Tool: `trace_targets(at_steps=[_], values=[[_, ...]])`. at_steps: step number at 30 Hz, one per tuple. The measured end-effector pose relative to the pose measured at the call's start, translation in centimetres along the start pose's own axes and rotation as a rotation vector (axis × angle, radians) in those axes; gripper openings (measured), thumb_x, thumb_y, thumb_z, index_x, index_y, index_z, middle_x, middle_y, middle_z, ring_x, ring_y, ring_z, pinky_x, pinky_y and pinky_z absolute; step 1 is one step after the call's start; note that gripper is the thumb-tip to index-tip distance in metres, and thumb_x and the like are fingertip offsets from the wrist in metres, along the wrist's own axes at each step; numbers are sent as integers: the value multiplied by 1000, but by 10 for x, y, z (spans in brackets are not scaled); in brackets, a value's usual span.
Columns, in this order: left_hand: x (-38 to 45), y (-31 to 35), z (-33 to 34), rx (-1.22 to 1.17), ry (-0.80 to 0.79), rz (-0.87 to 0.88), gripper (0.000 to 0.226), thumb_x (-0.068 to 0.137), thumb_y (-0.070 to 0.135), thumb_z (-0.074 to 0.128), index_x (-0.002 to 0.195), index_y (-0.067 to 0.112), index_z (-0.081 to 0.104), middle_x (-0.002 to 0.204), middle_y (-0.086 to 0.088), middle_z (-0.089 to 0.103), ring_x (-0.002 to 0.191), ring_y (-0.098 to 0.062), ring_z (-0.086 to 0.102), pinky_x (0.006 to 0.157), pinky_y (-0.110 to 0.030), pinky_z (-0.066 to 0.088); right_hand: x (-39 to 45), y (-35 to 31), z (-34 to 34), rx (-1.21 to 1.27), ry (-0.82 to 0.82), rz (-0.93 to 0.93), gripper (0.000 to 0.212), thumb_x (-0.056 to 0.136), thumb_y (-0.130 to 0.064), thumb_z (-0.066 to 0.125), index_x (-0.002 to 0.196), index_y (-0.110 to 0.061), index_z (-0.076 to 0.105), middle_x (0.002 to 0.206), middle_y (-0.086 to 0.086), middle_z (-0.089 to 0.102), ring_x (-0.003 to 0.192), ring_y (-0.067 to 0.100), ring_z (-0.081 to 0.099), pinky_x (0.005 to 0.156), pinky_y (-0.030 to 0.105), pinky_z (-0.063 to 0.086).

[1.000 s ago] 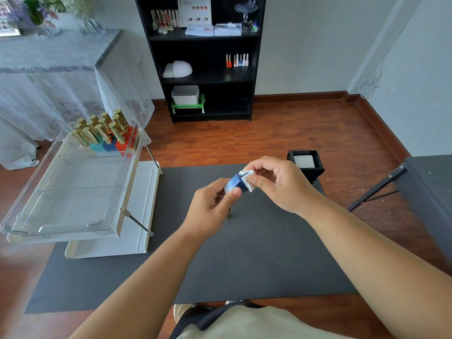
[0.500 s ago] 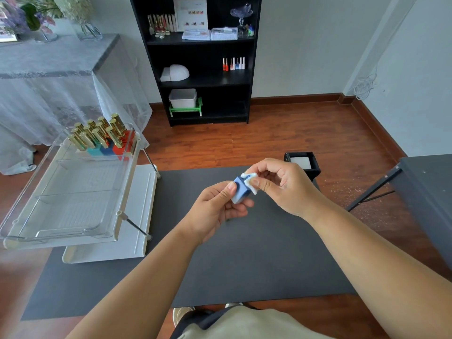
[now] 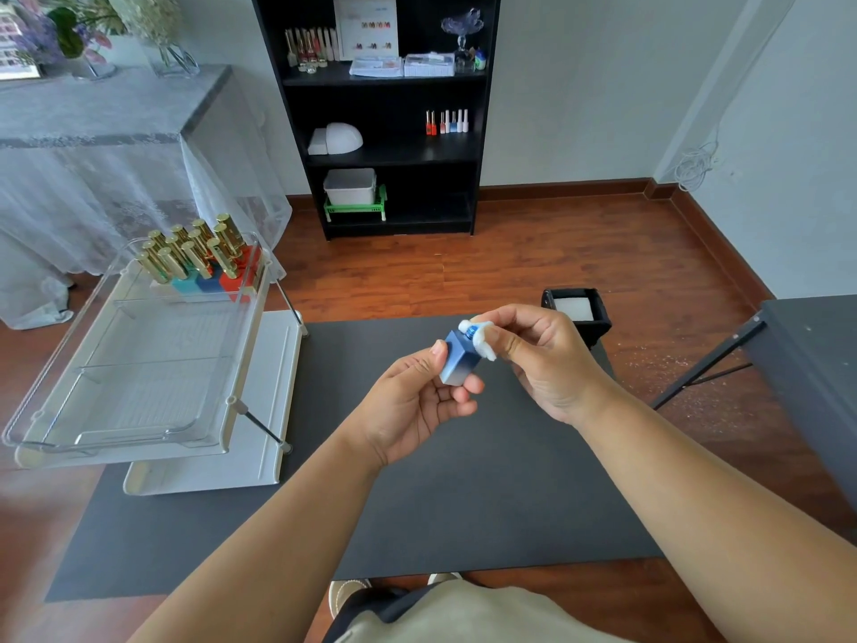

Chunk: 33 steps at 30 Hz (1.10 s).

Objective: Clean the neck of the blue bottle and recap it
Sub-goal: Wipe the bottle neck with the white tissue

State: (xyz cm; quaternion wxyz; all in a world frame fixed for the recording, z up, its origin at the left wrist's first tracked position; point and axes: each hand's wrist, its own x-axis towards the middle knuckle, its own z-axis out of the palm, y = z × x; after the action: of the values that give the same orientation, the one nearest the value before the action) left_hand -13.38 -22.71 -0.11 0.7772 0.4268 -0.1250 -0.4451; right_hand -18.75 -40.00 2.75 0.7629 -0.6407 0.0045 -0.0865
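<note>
While the left hand (image 3: 417, 396) pinches the blue bottle (image 3: 458, 362) by its body, tilted, above the black mat (image 3: 417, 526), the right hand (image 3: 538, 350) has its fingertips closed on a white cotton pad (image 3: 482, 343) wrapped against the exposed neck (image 3: 470, 330). Looks like the wiping step, mid-way. Cap not visible anywhere, so recapping first means locating it. Further out: pad box (image 3: 577, 313) at the mat's far edge, clear tray (image 3: 130, 364) of gold-capped bottles (image 3: 195, 252) to the left.
</note>
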Motion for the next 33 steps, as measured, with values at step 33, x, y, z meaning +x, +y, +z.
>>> trace_targets(at_steps=[33], values=[[-8, -21, -4, 934, 448, 602, 15, 94, 29, 66, 109, 28, 66, 78, 28, 66, 64, 2, 59, 61, -6, 41, 21, -11, 18, -406, 227, 218, 16, 80, -7, 72, 66, -16, 72, 69, -13, 74, 62, -1, 68, 53, 8, 47]])
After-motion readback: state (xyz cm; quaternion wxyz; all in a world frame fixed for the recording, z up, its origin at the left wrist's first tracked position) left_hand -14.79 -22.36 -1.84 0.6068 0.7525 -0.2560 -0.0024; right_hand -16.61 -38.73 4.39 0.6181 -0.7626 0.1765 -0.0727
